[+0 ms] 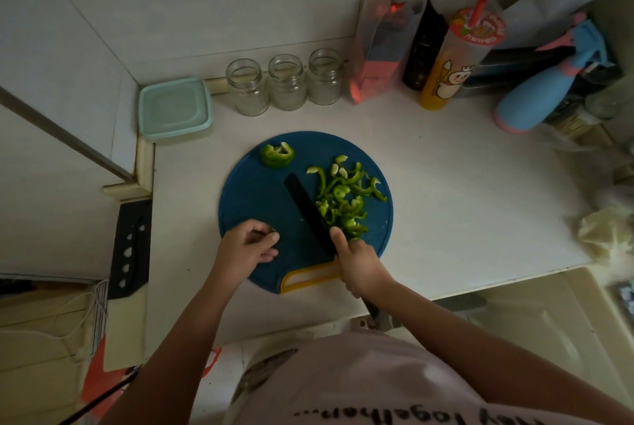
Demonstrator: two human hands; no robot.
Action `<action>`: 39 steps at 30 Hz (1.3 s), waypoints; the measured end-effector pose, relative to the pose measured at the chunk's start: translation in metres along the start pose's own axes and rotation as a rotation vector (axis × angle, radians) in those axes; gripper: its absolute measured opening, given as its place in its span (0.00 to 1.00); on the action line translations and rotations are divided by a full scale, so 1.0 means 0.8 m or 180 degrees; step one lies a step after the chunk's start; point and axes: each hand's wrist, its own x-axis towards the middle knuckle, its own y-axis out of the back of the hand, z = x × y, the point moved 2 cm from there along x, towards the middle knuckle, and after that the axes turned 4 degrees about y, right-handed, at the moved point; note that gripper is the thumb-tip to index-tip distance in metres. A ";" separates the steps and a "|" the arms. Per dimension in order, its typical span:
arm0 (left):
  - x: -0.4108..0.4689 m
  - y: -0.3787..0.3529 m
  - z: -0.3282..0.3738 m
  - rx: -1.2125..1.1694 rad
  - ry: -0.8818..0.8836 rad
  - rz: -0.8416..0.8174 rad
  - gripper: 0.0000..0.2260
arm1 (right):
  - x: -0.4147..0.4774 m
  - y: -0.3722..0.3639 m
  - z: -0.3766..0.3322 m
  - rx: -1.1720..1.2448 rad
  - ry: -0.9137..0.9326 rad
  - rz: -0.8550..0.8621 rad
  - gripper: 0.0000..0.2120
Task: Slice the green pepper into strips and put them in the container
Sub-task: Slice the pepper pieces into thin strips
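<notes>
A round blue cutting board (pixel 260 191) lies on the white counter. A heap of green pepper strips (pixel 344 196) covers its right half, and an uncut pepper end (pixel 277 154) sits at its far left edge. My right hand (pixel 360 265) grips the handle of a black knife (pixel 308 210), whose blade lies flat against the strips' left side. My left hand (pixel 250 246) rests on the board's near left, fingers curled round a small green bit that is mostly hidden. A pale green lidded container (pixel 175 108) stands at the back left.
Three empty glass jars (pixel 286 81) line the back wall. To their right stand a pink-based clear pitcher (pixel 377 57), a dark bottle (pixel 423 51), an orange drink cup (pixel 456 61) and a blue spray bottle (pixel 545 88). A crumpled bag (pixel 607 229) lies at the right.
</notes>
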 end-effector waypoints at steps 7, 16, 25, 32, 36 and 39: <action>-0.017 -0.001 -0.009 0.0636 -0.0511 0.0064 0.07 | 0.003 0.006 0.001 0.0666 -0.0185 -0.0241 0.30; -0.013 0.002 -0.006 0.0489 -0.0179 0.0283 0.04 | 0.004 0.037 -0.013 0.0593 -0.0121 -0.0764 0.28; -0.012 -0.007 0.006 0.1560 -0.0572 0.0190 0.08 | -0.010 0.024 0.006 0.0170 -0.0005 -0.0703 0.28; -0.005 -0.018 0.007 0.1155 -0.0072 0.0492 0.07 | -0.014 0.022 0.010 0.0083 0.0125 -0.0607 0.29; -0.007 -0.028 0.004 0.0529 0.0304 0.0554 0.08 | -0.014 0.020 0.010 0.0080 0.0224 -0.0604 0.30; -0.012 -0.030 0.006 0.0391 0.0259 0.0592 0.06 | -0.013 0.021 0.009 0.0051 0.0253 -0.0584 0.30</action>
